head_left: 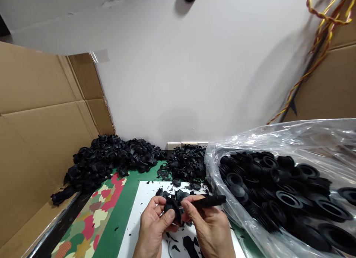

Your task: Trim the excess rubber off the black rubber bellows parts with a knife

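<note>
Between the thumb and fingers of my left hand (pixel 155 222) is a black ribbed rubber bellows (pixel 168 205). My right hand (pixel 210 222) is closed round a slim black-handled tool (pixel 211 201), whose handle sticks out to the right. The tool's working end is hidden by my fingers and the dark rubber. Both hands are close together over a white sheet (pixel 136 209). Black rubber scraps (pixel 190 247) lie on the sheet below and between them.
A heap of black rubber parts (pixel 94 165) lies at the left by a cardboard panel (pixel 44 139). Rubber trimmings (pixel 189 161) are piled behind the sheet. On the right, a clear plastic bag (pixel 217 169) holds several ribbed black bellows (pixel 289 198). Twisted wires (pixel 314 70) hang at upper right.
</note>
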The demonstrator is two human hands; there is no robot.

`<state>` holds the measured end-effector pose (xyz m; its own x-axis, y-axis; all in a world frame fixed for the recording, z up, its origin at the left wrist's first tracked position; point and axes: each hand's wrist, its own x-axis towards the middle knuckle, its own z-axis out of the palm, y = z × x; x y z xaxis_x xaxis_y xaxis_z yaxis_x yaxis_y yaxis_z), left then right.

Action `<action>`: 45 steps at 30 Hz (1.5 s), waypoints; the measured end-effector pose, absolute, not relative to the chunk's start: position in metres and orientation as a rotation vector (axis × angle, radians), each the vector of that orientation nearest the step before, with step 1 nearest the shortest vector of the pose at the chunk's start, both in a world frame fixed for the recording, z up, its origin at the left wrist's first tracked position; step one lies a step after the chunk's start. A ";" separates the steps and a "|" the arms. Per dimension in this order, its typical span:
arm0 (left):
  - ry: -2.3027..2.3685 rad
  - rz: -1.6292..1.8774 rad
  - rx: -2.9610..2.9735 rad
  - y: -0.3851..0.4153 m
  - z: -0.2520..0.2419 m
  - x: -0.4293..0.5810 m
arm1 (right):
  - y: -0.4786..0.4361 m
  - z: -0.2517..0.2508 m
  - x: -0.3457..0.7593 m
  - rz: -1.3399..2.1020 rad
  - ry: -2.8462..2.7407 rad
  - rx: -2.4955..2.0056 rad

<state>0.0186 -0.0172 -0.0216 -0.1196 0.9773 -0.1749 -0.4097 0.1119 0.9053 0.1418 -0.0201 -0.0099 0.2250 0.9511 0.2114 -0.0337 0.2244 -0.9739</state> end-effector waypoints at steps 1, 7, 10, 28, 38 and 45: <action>1.078 1.385 0.700 -0.018 -0.021 0.019 | -0.020 -0.012 0.141 0.820 -1.159 -1.092; 0.909 1.374 0.654 -0.024 -0.008 0.016 | 0.002 -0.032 0.158 0.351 -1.584 -1.121; 0.868 1.365 0.606 -0.024 -0.004 0.010 | 0.015 -0.038 0.174 0.319 -1.502 -1.221; 1.095 1.432 0.550 -0.022 -0.015 0.009 | -0.013 -0.026 0.147 0.793 -1.273 -0.948; 1.071 1.482 0.522 -0.020 -0.027 0.009 | -0.014 -0.024 0.146 0.340 -1.617 -0.771; 0.974 1.473 0.440 -0.024 -0.009 0.007 | 0.004 -0.030 0.173 0.147 -1.491 -1.058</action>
